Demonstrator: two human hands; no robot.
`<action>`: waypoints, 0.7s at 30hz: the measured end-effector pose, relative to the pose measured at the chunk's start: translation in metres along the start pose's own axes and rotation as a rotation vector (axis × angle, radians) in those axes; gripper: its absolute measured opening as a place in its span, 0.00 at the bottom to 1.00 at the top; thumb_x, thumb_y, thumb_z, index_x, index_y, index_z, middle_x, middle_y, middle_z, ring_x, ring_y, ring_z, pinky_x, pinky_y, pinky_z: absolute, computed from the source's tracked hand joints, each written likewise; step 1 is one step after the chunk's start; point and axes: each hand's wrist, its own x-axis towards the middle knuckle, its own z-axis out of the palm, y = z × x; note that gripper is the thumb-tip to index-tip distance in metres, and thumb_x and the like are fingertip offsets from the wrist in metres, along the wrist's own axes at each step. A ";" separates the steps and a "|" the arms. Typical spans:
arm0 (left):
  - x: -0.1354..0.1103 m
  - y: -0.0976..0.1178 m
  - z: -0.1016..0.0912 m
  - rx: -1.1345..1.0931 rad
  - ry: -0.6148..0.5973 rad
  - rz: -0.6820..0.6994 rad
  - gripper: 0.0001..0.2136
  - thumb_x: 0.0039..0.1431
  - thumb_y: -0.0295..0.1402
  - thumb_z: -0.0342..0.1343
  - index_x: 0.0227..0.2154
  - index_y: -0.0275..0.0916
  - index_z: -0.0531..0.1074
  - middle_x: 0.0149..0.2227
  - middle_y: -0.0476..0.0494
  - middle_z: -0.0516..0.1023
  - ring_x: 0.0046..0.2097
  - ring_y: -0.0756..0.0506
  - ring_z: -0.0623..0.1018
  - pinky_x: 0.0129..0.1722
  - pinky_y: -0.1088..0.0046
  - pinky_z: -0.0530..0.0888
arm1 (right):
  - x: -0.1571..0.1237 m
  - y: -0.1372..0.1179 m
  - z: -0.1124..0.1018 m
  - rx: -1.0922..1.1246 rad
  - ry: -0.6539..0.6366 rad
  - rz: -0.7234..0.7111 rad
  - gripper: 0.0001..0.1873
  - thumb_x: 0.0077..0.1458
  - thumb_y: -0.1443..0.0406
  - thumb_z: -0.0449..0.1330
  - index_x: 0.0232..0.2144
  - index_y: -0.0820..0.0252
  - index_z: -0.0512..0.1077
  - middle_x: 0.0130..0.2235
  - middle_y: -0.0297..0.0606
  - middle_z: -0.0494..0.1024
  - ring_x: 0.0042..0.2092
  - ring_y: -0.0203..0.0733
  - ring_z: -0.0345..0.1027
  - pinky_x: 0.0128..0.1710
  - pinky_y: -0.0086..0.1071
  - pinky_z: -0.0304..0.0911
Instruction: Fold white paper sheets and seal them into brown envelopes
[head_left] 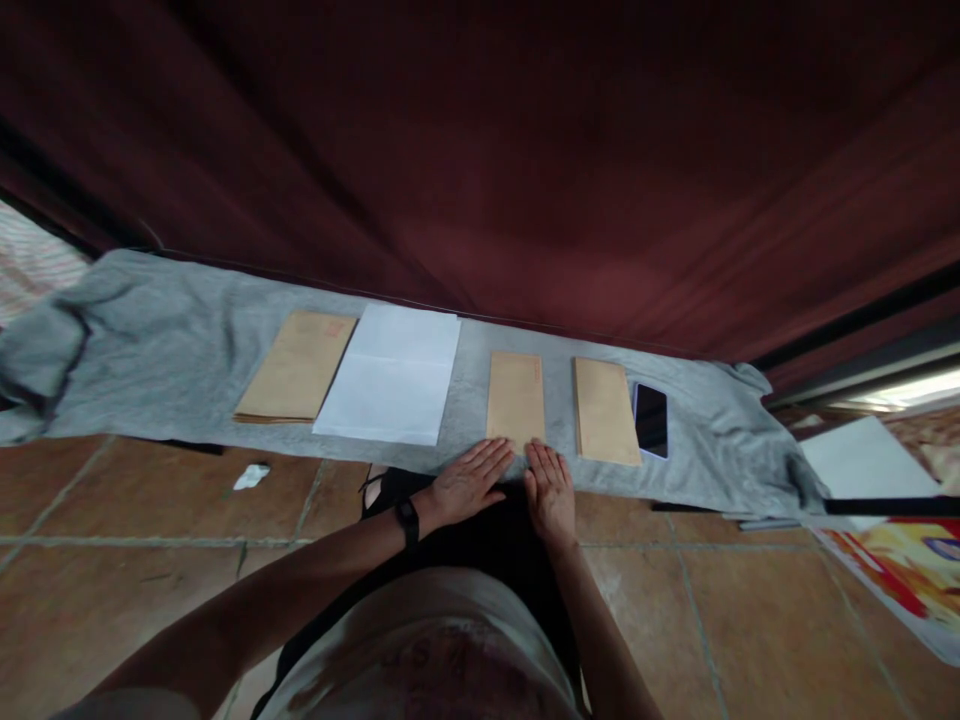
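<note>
By the flat, ungripping left hand (472,480) and right hand (551,490), a brown envelope (515,395) is being touched at its near end, apparently for steadiness; white paper (391,375) and a brown stack (607,410) are being borne either side by the bench (169,350), seemingly for easy reach.

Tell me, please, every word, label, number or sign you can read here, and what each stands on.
"us", perhaps: faint lettering on the shirt; the rest is too blurred to read.
Middle brown envelope: red print at its upper right, too small to read.
Leftmost brown envelopes: red print at upper right, too blurred to read.
</note>
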 end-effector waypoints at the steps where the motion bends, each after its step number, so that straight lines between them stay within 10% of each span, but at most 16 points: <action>1: -0.002 -0.001 0.001 -0.004 0.007 -0.010 0.32 0.67 0.45 0.50 0.67 0.33 0.52 0.70 0.33 0.53 0.71 0.40 0.51 0.70 0.60 0.52 | -0.001 0.002 -0.001 -0.005 0.002 0.012 0.26 0.71 0.63 0.43 0.68 0.57 0.54 0.66 0.45 0.64 0.68 0.46 0.53 0.67 0.50 0.48; 21: -0.008 0.001 0.003 0.044 0.025 -0.064 0.32 0.66 0.37 0.50 0.68 0.30 0.49 0.71 0.33 0.52 0.72 0.41 0.50 0.70 0.59 0.51 | 0.015 -0.037 0.007 0.048 -0.053 -0.053 0.28 0.70 0.61 0.46 0.69 0.61 0.53 0.67 0.46 0.63 0.68 0.48 0.53 0.67 0.50 0.52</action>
